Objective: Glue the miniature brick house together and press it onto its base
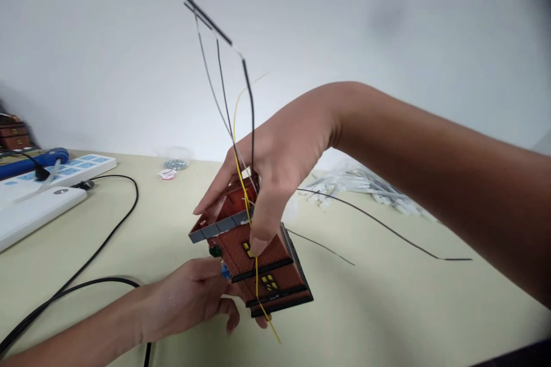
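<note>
Two bare, slender arms show above the table. The right arm is the nearer to the camera and tapers at the wrist into a long-fingered right hand. The left arm, lower over the table, ends in a left hand. The skin looks smooth.

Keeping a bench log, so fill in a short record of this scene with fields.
Right hand: grips the brick-red model house from above
Left hand: holds the house's lower side
House: tilted, grey-rimmed open end, yellow windows
Wires: yellow wire and black wire rise from the open end
Nearby: white power strip, black cable, pile of white plastic strips, on a cream table
</note>
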A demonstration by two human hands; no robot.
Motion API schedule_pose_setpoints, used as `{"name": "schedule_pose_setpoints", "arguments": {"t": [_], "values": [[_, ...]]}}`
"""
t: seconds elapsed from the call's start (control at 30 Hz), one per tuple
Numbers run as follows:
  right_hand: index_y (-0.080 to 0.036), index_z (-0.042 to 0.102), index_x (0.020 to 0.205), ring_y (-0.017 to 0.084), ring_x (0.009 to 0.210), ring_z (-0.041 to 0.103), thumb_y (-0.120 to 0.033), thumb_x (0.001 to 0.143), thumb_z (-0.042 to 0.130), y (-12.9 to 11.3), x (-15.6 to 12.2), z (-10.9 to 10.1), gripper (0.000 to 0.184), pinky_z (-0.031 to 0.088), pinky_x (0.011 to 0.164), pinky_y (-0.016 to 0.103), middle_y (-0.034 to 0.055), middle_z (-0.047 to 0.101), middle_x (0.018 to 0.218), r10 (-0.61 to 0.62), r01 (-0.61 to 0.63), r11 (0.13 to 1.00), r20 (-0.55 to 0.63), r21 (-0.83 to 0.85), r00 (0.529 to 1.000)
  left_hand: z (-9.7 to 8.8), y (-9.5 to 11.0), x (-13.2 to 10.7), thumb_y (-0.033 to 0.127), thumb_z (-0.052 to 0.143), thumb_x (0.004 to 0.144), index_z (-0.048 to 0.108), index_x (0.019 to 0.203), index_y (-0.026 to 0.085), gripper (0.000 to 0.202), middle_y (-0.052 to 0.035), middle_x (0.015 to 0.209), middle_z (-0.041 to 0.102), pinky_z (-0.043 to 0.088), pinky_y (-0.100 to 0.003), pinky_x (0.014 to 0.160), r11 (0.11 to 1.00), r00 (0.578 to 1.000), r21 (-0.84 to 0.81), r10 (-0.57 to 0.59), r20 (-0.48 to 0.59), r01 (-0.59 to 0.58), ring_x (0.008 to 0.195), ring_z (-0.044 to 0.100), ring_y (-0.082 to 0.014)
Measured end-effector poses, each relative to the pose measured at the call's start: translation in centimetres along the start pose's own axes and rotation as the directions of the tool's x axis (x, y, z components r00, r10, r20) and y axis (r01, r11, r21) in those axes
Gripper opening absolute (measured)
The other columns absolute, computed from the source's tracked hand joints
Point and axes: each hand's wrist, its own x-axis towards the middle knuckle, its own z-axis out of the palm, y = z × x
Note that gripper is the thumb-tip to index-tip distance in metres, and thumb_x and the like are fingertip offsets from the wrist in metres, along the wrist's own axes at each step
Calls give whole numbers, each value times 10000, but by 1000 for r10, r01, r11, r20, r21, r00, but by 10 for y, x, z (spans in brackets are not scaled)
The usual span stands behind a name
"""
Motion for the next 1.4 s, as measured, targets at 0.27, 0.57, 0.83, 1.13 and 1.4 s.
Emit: {"name": "schedule_pose_setpoints", "arguments": {"t": [0.27, 0.57, 0.83, 1.13, 1.4], "values": [[-325, 795, 1123, 148, 960, 771, -215, 774, 863, -4, 3, -4, 372, 591, 963, 327, -106, 808, 914, -7, 8, 1000, 34, -20, 999, -1, -4, 1, 493, 645, 846, 807, 1078, 165, 433, -149, 1081, 757, 434, -262, 678, 1000, 1000, 8, -7, 6, 6, 965, 692, -270], [-372, 707, 1327, 191, 1057, 756, -236, 769, 875, 0, -4, -7, 598, 583, 964, 297, -72, 801, 1080, 20, -23, 999, 74, 29, 997, 3, 0, 1, 496, 676, 812, 804, 1045, 145, 441, -158, 1023, 769, 440, -256, 672, 1000, 1000, -1, -9, -26, 9, 931, 695, -261], [-375, 650, 1379, 167, 1102, 730, -366, 755, 865, 28, -22, 2, 660, 575, 837, 199, -76, 763, 1233, -38, 37, 985, 2, 168, 999, -2, 0, 1, 480, 570, 918, 765, 1111, 169, 414, -131, 1096, 731, 454, -258, 703, 999, 999, 25, 31, -25, -30, 953, 685, -247], [-374, 660, 1344, 181, 1115, 706, -228, 767, 847, 50, -35, 23, 624, 576, 891, 231, -49, 743, 1237, -155, 196, 965, -220, 176, 963, -6, -1, 1, 508, 599, 945, 758, 1091, 139, 427, -154, 1077, 744, 450, -299, 743, 996, 986, -39, 69, -153, -76, 936, 684, -267], [-385, 501, 1410, 196, 1275, 601, -200, 768, 855, 85, -31, 95, 756, 526, 1063, 280, -21, 600, 1376, -184, 347, 931, -678, 112, 712, -19, 16, 4, 319, 694, 939, 764, 879, 155, 189, -34, 798, 683, 473, -258, 667, 911, 814, -56, 335, -474, -408, 732, 594, -165]]}}
